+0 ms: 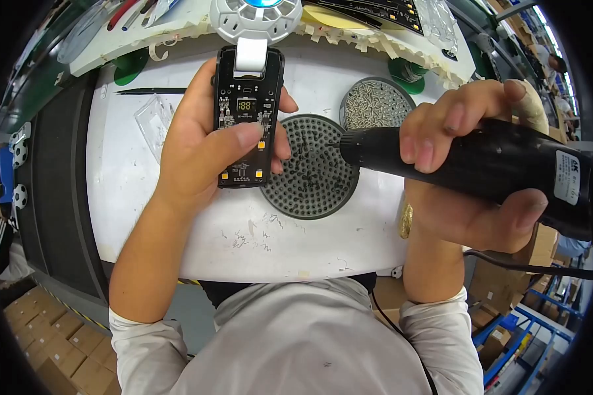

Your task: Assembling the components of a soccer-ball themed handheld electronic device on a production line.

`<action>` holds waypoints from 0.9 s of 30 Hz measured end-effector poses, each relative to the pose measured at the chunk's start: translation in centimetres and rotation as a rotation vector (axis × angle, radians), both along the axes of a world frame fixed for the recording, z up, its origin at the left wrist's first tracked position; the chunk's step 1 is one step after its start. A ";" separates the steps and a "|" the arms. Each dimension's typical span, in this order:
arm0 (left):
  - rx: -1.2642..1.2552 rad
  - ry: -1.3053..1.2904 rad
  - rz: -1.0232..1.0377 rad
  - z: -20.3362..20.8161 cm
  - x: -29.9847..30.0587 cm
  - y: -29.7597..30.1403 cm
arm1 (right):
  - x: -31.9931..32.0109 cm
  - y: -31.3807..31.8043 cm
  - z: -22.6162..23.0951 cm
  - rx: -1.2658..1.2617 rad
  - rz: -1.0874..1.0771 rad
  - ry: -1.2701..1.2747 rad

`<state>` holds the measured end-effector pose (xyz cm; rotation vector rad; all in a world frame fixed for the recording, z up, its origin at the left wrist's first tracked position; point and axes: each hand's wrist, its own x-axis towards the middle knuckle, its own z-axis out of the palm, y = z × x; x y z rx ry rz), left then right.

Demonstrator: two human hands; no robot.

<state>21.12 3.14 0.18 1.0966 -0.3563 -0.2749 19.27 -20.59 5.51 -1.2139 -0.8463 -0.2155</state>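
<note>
My left hand [194,135] is closed round a black device body with an exposed circuit board [245,108], its thumb lying across the board. A small display and several yellow squares show on the board. A white strip links its top to a round white-grey slotted head [257,20] with a blue centre. My right hand [468,145] grips a black electric screwdriver [389,148] held level, its tip pointing left over a round dark tray [316,197] with many small holes and dark screws. Behind that, a second round tray [377,85] holds silvery screws.
A raised white shelf [369,43] with ragged tape along its edge spans the back, carrying tools and more circuit boards [392,10]. A clear plastic piece [153,125] lies left of my left hand. Green spools [407,72] stand beneath the shelf. A dark conveyor [53,197] runs along the left.
</note>
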 end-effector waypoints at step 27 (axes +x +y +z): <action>-0.048 0.272 -0.201 1.6 -2.3 -0.6 | -4.0 -0.6 5.5 0.320 -0.133 -0.103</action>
